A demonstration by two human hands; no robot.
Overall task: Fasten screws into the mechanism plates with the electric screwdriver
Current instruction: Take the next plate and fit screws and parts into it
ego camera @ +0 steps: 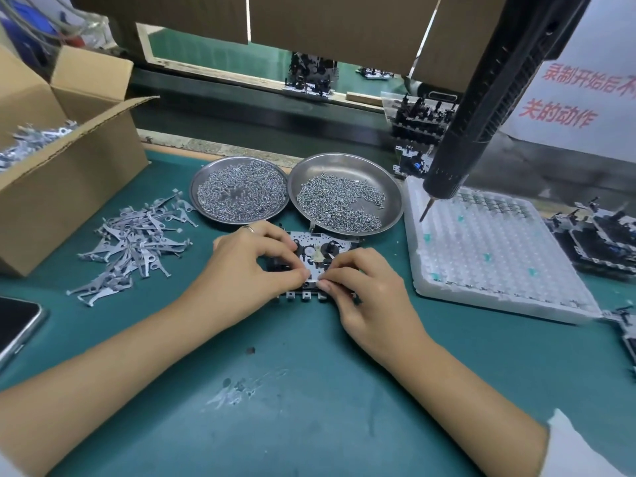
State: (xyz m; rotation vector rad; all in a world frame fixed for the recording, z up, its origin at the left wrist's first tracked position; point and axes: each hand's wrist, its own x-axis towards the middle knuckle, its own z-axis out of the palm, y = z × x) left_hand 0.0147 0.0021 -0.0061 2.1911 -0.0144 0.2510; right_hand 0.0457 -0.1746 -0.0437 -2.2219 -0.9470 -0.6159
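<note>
While both hands (309, 273) hold the plate (318, 251), the screwdriver (481, 115) hangs tip-down.

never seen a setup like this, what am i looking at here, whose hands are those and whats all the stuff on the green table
This is one picture from a camera worn on a person's head, looking down at their own work. There is no robot.

The left hand and right hand both pinch at a small mechanism plate lying on the green mat, fingers curled on its near edge.

Behind it sit two round metal dishes of loose screws: a left dish and a right dish. The black tool hanging at the upper right, tip down, is the electric screwdriver; nobody holds it now.

To the left lies a pile of small metal levers, with more in a cardboard box. To the right is a white tray, and beyond it more assembled mechanisms. A phone lies at the left edge.
</note>
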